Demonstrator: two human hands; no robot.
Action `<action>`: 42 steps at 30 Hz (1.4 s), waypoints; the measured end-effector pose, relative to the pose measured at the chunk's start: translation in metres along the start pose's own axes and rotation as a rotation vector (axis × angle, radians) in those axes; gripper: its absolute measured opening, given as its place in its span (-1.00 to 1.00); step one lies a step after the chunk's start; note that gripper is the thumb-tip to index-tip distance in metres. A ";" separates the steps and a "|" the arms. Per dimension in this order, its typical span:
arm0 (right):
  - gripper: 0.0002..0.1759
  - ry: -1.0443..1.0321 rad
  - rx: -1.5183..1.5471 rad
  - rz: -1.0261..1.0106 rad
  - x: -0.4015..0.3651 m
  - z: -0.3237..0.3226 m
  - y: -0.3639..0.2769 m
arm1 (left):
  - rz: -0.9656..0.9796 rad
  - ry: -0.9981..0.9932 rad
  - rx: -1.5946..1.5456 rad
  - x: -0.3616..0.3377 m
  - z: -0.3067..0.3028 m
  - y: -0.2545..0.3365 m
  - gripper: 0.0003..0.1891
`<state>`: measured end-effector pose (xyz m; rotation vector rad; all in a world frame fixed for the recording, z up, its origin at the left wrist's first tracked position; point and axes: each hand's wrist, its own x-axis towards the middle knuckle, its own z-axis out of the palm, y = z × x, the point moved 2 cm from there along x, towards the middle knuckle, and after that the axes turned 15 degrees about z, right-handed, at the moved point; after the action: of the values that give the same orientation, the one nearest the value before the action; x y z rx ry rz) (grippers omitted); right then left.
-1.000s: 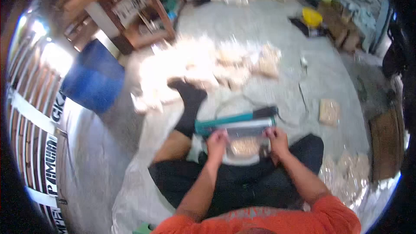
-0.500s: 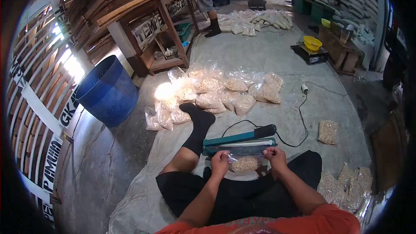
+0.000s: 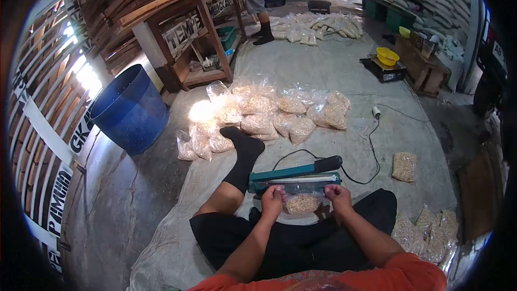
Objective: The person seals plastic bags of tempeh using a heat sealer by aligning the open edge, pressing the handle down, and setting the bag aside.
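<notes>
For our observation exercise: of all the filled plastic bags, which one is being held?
The bag at the green sealer, gripped by the left hand and right hand; the others lie loose on the floor.

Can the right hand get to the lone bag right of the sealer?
Probably, once freed: the right hand pinches a small bag at the sealer; nothing lies between it and the lone bag.

Sealer [image 3: 291, 174]: teal body, black handle, black cord.
Bag [image 3: 302, 203]: clear plastic, pale tan fill.
Sock [image 3: 245, 156]: black.
Trousers [image 3: 301, 248]: black.
Shirt [image 3: 388, 275]: bright orange.
Barrel [image 3: 129, 109]: deep blue.
Bowl [image 3: 387, 55]: yellow.
Sheet [image 3: 323, 70]: dull grey.
Banner [image 3: 56, 194]: white, black lettering.
</notes>
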<state>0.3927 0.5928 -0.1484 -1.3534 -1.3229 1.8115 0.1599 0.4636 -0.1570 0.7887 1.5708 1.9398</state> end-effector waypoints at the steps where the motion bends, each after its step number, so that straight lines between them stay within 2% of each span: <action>1: -0.80 0.000 -0.004 -0.004 -0.002 -0.002 -0.003 | 0.003 0.002 -0.004 -0.002 0.000 0.003 -0.77; 3: -0.79 0.042 0.064 0.071 -0.004 -0.006 -0.009 | -0.025 -0.042 0.097 -0.002 -0.002 0.009 -0.72; 7: -0.78 0.016 0.096 0.116 0.007 -0.011 -0.006 | -0.111 -0.044 0.076 0.003 0.000 0.005 -0.75; 9: -0.74 -0.076 0.015 0.214 0.030 -0.017 0.007 | -0.083 -0.056 0.187 0.011 -0.005 -0.013 -0.79; 11: -0.71 -0.090 0.056 0.121 0.043 -0.012 0.011 | -0.125 -0.031 0.159 0.021 -0.010 -0.027 -0.83; 12: -0.72 -0.073 0.044 0.128 0.037 -0.008 -0.003 | 0.006 -0.031 0.403 0.024 -0.009 -0.012 -0.85; 13: -0.71 0.011 -0.068 0.156 0.048 -0.009 0.003 | -0.120 0.039 0.227 0.023 -0.002 0.011 -0.85; 14: -0.71 0.025 -0.274 0.103 0.048 -0.011 -0.006 | -0.051 0.027 0.215 0.037 -0.022 -0.055 -0.89; 15: -0.73 -0.004 -0.065 0.136 0.028 -0.002 -0.019 | -0.112 0.021 0.051 0.029 -0.016 -0.030 -0.94; 16: -0.75 0.056 -0.035 0.187 0.021 0.003 -0.021 | -0.238 0.038 0.004 0.022 -0.010 -0.008 -0.91; 17: -0.76 0.035 0.011 0.188 0.031 0.001 -0.009 | -0.259 0.093 -0.148 0.023 -0.010 -0.017 -0.89; 19: -0.76 0.013 0.059 0.197 0.039 0.001 0.004 | -0.337 0.120 -0.092 0.021 -0.008 -0.010 -0.87; 21: -0.75 -0.005 0.173 0.217 0.041 0.003 -0.004 | -0.300 0.093 -0.217 0.024 -0.006 -0.006 -0.81; 22: -0.75 -0.004 0.126 0.199 0.043 0.002 -0.006 | -0.326 0.098 -0.212 0.022 -0.005 0.006 -0.78; 29: -0.76 0.000 0.119 0.210 0.043 0.005 -0.009 | -0.295 0.058 -0.098 0.016 -0.003 -0.018 -0.83; 31: -0.77 0.027 0.091 0.243 0.042 0.004 -0.009 | -0.325 0.154 -0.206 0.017 0.001 -0.021 -0.86; 34: -0.80 -0.005 0.092 0.236 0.043 0.000 -0.005 | -0.345 0.160 -0.172 0.020 0.002 -0.020 -0.86; 38: -0.76 0.051 0.131 0.249 0.044 0.001 0.000 | -0.375 0.146 -0.190 0.022 -0.001 -0.022 -0.85; 42: -0.75 0.095 0.017 0.193 0.049 0.002 0.003 | -0.375 0.142 -0.185 0.021 -0.002 -0.024 -0.83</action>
<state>0.3735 0.6318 -0.1719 -1.5850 -1.1592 1.8518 0.1445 0.4821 -0.1780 0.2615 1.4664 1.8556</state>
